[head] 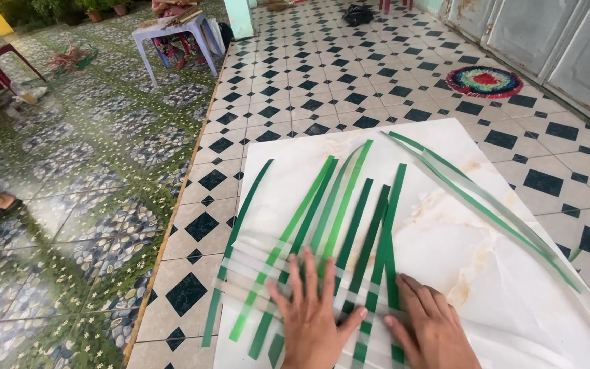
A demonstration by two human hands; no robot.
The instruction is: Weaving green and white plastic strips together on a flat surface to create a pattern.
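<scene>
- Left hand (pixel 314 314) and right hand (pixel 430 326) lie flat, fingers spread, holding nothing, pressing the woven strips (pixel 322 266) at the near edge of the white sheet (pixel 445 225).
- Risk, as I judge: lifting either palm lets the slick, springy ribbons slide apart.
- Green and translucent bands are thin, flat, glossy; the loose strips (pixel 486 205) curve right.

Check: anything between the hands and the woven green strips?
Nothing visible. The left hand and right hand both lie flat directly on the woven green strips, which rest on the white sheet.
</scene>
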